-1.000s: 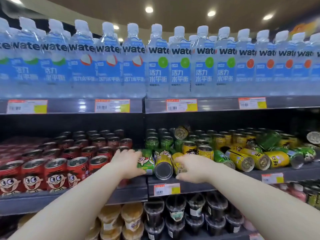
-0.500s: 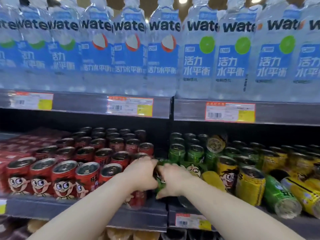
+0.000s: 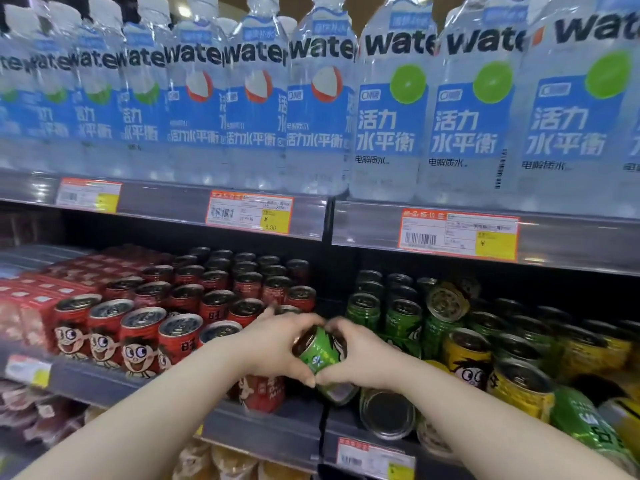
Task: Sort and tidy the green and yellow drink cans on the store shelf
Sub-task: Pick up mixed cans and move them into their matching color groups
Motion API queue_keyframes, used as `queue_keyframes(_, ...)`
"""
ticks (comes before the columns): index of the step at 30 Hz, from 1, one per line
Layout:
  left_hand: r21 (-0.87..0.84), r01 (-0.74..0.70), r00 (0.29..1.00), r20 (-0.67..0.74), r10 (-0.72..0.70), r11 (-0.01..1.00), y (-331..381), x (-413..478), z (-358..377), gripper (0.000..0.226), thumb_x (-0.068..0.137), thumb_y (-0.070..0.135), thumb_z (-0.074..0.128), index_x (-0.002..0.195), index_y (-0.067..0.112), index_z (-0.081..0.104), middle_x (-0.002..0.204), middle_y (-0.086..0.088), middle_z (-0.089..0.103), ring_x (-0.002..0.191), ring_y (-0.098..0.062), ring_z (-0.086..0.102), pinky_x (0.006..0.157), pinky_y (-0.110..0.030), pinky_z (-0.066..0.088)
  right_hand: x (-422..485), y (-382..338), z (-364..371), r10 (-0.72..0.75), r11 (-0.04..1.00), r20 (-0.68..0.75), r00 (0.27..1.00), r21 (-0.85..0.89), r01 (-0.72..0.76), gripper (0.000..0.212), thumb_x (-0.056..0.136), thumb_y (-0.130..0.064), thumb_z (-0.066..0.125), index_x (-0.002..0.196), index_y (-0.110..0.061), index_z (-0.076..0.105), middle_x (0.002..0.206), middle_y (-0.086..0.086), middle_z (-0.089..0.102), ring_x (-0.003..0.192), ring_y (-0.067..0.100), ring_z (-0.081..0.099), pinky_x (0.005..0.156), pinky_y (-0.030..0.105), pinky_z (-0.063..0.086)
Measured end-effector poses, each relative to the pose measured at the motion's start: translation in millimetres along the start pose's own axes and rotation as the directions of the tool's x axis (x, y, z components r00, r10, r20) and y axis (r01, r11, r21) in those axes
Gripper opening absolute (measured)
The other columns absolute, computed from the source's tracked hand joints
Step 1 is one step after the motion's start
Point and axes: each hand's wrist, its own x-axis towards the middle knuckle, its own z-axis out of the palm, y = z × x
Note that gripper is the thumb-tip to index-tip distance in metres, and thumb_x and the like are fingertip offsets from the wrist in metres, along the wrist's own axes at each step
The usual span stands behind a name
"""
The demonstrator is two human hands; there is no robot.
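A green can (image 3: 320, 351) is tilted at the shelf's front, near the divider between the two bays. My left hand (image 3: 273, 344) grips its left side and my right hand (image 3: 360, 355) grips its right side, fingertips meeting around it. Upright green cans (image 3: 403, 322) stand just behind to the right. Yellow cans (image 3: 467, 355) with a cartoon face stand further right, mixed with green ones. One can lies on its side with its base (image 3: 388, 414) facing me, under my right wrist. Another toppled can (image 3: 446, 301) rests on top of the green rows.
Red cartoon cans (image 3: 138, 337) fill the left bay in rows, one (image 3: 263, 393) under my left wrist. Water bottles (image 3: 388, 109) line the shelf above, with price tags (image 3: 457, 233) on its edge. A fallen green can (image 3: 588, 427) lies at the right front. Snack cups sit below.
The view has moved closer to the shelf. Both hands have closed together around the green can and lifted it slightly, tilting it.
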Motion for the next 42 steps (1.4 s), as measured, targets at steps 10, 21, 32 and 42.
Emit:
queue_keyframes(10, 0.147, 0.049, 0.99, 0.126, -0.068, 0.988, 22.1, -1.7, 6.2, 0.092, 0.077, 0.034, 0.068, 0.149, 0.033, 0.01, 0.143, 0.0, 0.025, 0.13, -0.024, 0.035, 0.1, -0.04, 0.043, -24.6, 12.0, -16.1, 0.175, 0.713, -0.12, 0.977, -0.669, -0.21, 0.072, 0.077, -0.075, 0.042, 0.123, -0.02, 0.049, 0.122, 0.003, 0.055, 0.112, 0.024, 0.054, 0.078, 0.033, 0.045)
queue_keyframes(21, 0.147, 0.053, 0.997, 0.054, -0.062, 0.988, 23.3, -6.4, 14.2, 0.084, 0.083, 0.051, 0.061, 0.148, 0.037, 0.01, 0.155, 0.0, 0.019, 0.139, -0.024, 0.025, 0.111, -0.033, 0.023, -20.5, 17.7, -12.5, 0.273, 0.862, 0.024, 0.962, -0.45, -0.233, 0.082, 0.067, -0.054, 0.065, 0.139, -0.029, 0.036, 0.136, 0.0, 0.048, 0.119, 0.022, 0.05, 0.091, 0.031, 0.048)
queue_keyframes(32, 0.035, 0.067, 0.991, 0.11, -0.07, 0.997, 14.0, -4.8, 12.9, 0.085, 0.079, 0.048, 0.067, 0.145, 0.045, 0.015, 0.152, 0.006, 0.022, 0.137, -0.026, 0.026, 0.11, -0.039, 0.029, -41.6, 37.5, -5.2, 0.145, 0.98, -0.219, 0.965, -0.105, -0.172, 0.06, 0.065, -0.045, 0.079, 0.103, -0.025, 0.038, 0.112, -0.004, 0.043, 0.098, 0.013, 0.049, 0.079, 0.026, 0.044)
queue_keyframes(42, -0.015, 0.041, 0.991, 0.13, -0.039, 0.999, 33.3, 9.2, 13.8, 0.082, 0.076, 0.079, 0.039, 0.142, 0.032, 0.035, 0.147, -0.002, 0.036, 0.137, -0.024, 0.031, 0.113, -0.044, 0.026, -25.0, 35.4, -30.2, 0.06, 0.996, -0.032, 0.998, 0.061, -0.058, 0.034, 0.08, -0.061, 0.053, 0.092, -0.029, 0.057, 0.101, -0.005, 0.063, 0.092, 0.013, 0.058, 0.081, 0.032, 0.048)
